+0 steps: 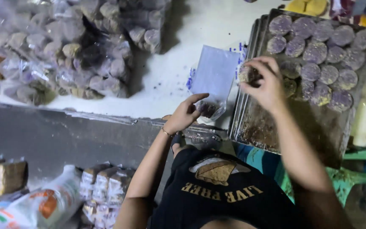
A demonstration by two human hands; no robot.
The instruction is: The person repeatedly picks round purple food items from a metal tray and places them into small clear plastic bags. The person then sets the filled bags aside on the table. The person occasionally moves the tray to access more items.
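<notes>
Single head view, looking steeply down from above, close over white table [170, 80] and baking tray [276, 131]

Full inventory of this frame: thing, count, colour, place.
round cookies: roughly twenty, purple-grey, on the tray, upper right
metal trays: a stack, count unclear, dark, right
clear bag: one, a cookie at its bottom, centre of the table
bagged cookies: a heap, purple and tan, upper left
white table: one, centre
wrapped packs: several, tan, lower left
left hand: at the bag's lower end
right hand: holds one cookie over the tray's edge
</notes>
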